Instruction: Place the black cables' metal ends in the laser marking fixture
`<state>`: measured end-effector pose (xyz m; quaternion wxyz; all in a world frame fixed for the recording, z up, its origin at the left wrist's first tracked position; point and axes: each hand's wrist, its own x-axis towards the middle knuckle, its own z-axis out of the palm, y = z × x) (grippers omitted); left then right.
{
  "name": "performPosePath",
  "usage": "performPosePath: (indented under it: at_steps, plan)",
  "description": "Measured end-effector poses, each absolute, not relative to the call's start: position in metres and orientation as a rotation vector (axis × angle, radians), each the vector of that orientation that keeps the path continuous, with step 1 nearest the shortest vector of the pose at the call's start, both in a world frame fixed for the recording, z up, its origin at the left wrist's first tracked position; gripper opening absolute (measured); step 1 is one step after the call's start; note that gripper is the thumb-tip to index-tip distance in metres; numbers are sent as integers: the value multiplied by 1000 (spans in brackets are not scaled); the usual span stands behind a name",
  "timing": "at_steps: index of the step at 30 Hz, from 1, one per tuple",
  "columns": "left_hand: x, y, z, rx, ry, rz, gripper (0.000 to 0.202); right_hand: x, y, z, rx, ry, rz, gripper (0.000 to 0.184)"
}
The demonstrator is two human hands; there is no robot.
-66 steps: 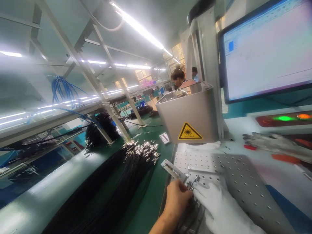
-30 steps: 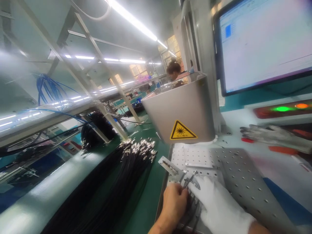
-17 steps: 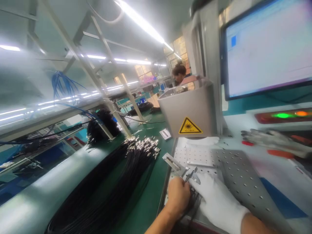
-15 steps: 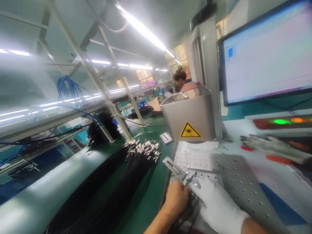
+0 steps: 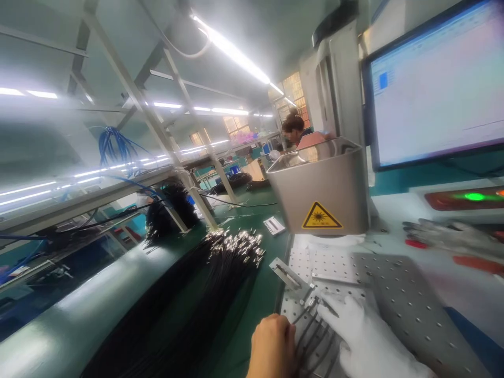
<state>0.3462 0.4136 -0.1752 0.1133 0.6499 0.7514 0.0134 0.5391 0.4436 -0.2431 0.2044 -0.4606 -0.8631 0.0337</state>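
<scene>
My bare left hand [image 5: 272, 344] is curled shut at the bottom of the view, at the left edge of a perforated metal plate [image 5: 397, 294]. It grips a few thin black cables [image 5: 311, 328] that fan out to metal tips near a small metal fixture [image 5: 289, 274]. My right hand [image 5: 370, 338], in a white glove, lies over the cables on the plate, its fingers pressed down on them. A grey laser hood [image 5: 321, 186] with a yellow warning sticker hangs just behind the plate.
A large bundle of black cables with silver connectors [image 5: 236, 247] lies on the green belt [image 5: 98, 315] to the left. A monitor [image 5: 437, 89] stands at upper right, with lit buttons [image 5: 474, 197] and a grey glove [image 5: 452, 236] below. A person [image 5: 297, 131] works far behind.
My left hand has slid back toward me along the cables, leaving them fanned out on the plate. The gloved right hand has stayed on them near the fixture.
</scene>
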Motion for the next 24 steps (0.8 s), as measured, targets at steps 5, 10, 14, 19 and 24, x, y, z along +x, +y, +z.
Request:
performPosePath:
  at_steps: [5, 10, 14, 19, 24]
  plan:
    - [350, 414, -173, 1961, 2172, -102, 33, 541, 447, -258, -1285, -2425, 53, 81]
    - [346, 416, -192, 2021, 2210, -52, 30, 540, 450, -266, -1264, -2461, 3, 81]
    - [341, 416, -202, 2054, 2239, -28, 30, 538, 450, -265, -1287, -2482, 5, 76]
    - [337, 415, -202, 2134, 2175, 14, 33, 540, 449, -256, -1289, -2477, 19, 76]
    - [341, 419, -198, 2060, 2188, -112, 32, 540, 448, -251, -1263, -2447, 29, 79]
